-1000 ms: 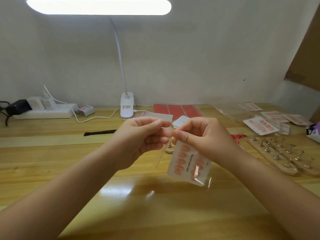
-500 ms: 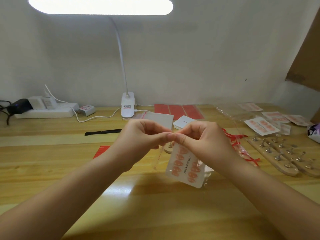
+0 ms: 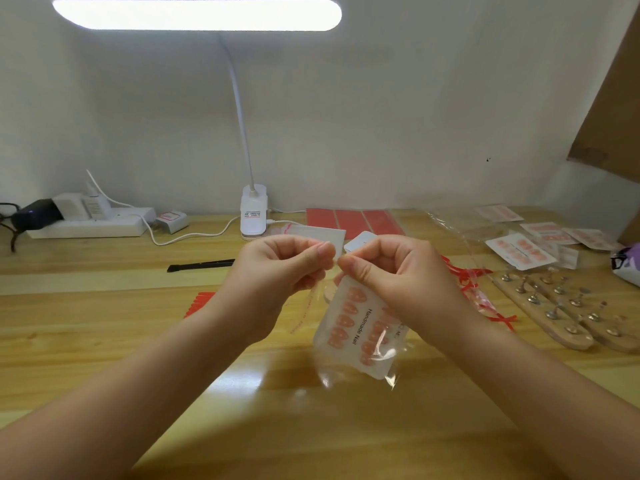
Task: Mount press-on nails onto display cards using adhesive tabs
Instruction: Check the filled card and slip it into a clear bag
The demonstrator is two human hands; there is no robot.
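A white display card printed "Handmade Nail" carries two rows of orange-pink press-on nails and sits inside a clear plastic sleeve. It hangs tilted above the wooden desk. My right hand pinches the sleeve's top edge between thumb and forefinger. My left hand pinches the same top edge from the left, and a thin clear strip with red print dangles below it. The two thumbs nearly touch.
Two wooden nail stands with metal pegs lie at the right. Behind them are bagged cards and loose sleeves. Red sheets, a lamp base, a power strip, a black tool and red strips sit further back.
Both hands stayed together at the sleeve's top edge and rose slightly. The card swung a little and hangs more to the right; the clear strip below my left hand shows longer.
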